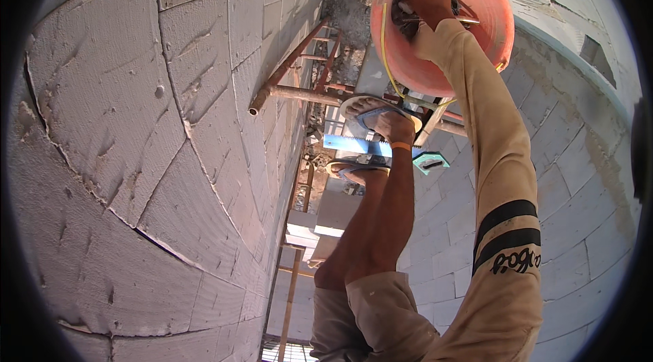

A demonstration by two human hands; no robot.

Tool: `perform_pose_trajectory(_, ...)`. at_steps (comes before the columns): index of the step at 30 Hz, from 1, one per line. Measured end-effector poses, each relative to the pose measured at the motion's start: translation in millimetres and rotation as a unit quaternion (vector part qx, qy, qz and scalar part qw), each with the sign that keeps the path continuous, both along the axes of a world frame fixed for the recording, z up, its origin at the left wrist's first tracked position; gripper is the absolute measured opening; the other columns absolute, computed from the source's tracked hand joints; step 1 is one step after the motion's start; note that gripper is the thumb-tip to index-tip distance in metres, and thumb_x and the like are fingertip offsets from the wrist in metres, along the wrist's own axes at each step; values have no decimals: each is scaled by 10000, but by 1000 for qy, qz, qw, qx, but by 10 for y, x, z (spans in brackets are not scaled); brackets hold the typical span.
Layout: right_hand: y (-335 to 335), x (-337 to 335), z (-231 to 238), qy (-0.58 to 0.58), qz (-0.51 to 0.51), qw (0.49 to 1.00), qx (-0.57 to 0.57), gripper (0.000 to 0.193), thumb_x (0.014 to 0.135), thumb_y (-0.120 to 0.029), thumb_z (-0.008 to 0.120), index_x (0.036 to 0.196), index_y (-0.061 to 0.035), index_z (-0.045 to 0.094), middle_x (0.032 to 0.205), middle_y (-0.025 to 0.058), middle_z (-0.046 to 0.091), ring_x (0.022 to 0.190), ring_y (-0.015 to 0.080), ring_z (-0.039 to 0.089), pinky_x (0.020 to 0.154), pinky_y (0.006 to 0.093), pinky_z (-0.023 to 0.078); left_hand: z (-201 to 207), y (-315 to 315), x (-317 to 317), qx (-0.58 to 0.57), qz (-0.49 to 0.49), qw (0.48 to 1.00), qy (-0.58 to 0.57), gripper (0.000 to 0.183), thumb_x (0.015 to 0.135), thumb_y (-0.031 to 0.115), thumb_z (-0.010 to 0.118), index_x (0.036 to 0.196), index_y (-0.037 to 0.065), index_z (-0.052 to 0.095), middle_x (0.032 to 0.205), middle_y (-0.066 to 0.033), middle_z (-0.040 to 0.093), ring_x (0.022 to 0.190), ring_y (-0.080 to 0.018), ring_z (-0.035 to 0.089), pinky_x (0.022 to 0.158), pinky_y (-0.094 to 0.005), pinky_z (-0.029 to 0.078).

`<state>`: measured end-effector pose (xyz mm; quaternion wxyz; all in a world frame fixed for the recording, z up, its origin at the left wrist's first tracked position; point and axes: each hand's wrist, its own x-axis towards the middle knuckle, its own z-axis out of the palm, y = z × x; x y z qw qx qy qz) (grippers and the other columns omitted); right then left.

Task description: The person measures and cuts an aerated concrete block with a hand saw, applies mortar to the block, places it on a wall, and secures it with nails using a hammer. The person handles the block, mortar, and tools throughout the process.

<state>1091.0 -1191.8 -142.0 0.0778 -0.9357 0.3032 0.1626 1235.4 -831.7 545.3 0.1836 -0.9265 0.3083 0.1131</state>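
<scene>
My right hand reaches down inside an orange bucket, the long tan sleeve bending over its rim. Dark and metallic items lie in the bucket around the hand, too shadowed to name. My fingers are hidden among them, so any hold is unclear. A thin yellow strip hangs along the bucket's left side. Below the bucket lies a handsaw with a blue blade and a turquoise handle, beside my sandalled feet. My left hand is out of view.
A grey block wall rises close on the left, another block wall on the right. Rusty scaffold pipes stick out next to my feet, one open end towards the left wall. Rubble and pale blocks show lower down.
</scene>
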Motion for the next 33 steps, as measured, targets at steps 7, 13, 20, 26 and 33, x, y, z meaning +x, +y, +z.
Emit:
perform_pose_trajectory(7, -45, -162, 751, 8, 9, 1000, 9, 178, 905, -242, 694, 978, -92, 756, 932, 135, 762, 847, 305, 759, 748, 442, 604, 10, 17, -26, 6, 4, 1000, 2, 533, 969, 517, 626, 1275, 82, 601, 1192, -129, 667, 1106, -251, 651, 1020, -462, 509)
perform_pose_trajectory(13, -157, -881, 1308, -176, -226, 939, 190, 285, 940, -270, 681, 1122, -66, 760, 897, 123, 765, 875, 291, 746, 815, 372, 559, 113, 103, 0, 6, 1, 1000, -4, 520, 965, 525, 633, 1252, 91, 613, 1171, -116, 678, 1086, -241, 660, 1012, -457, 513)
perform_pose_trajectory(20, 117, -1405, 831, -208, -110, 964, 126, 279, 947, -255, 660, 1130, -63, 746, 845, 90, 744, 782, 200, 704, 702, 332, 531, 222, 128, 14, -3, -19, 1000, -15, 507, 960, 534, 641, 1226, 103, 628, 1147, -101, 690, 1063, -229, 671, 1002, -451, 517)
perform_pose_trajectory(26, 138, -1436, 332, -158, -327, 837, 409, 247, 930, -241, 668, 1109, -88, 741, 753, 20, 652, 663, 109, 595, 541, 302, 445, 606, 160, 24, -6, -52, 998, -48, 495, 956, 542, 648, 1203, 112, 641, 1127, -89, 700, 1043, -218, 680, 994, -446, 521)
perform_pose_trajectory(33, 499, -1485, 1157, -154, -282, 937, 136, 249, 911, -219, 640, 1068, -66, 759, 1026, 210, 715, 808, 374, 698, 739, 442, 533, 1422, 234, 182, 2, -81, 986, -146, 483, 951, 551, 656, 1176, 124, 655, 1103, -74, 712, 1020, -206, 691, 984, -440, 525)
